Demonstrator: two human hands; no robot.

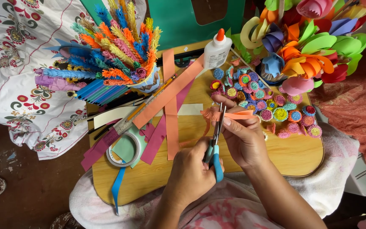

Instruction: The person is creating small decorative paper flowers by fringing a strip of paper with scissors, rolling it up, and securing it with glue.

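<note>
Both hands work above the middle of the wooden surface (301, 157). Left hand (190, 171) is closed around the blue handles of the scissors (215, 142), whose blades point away from the person. Right hand (242, 138) pinches an orange paper strip (234, 114) between thumb and fingers, holding it across the blade tips. The strip's left end is already cut into a fringe, just beyond the blades. Beyond the right hand lies a cluster of small rolled paper discs (272, 108) in mixed colours. A white glue bottle (217, 51) with an orange cap stands at the far edge. Long orange and pink strips (170, 110) and a tape roll (124, 148) lie left of the hands.
</note>
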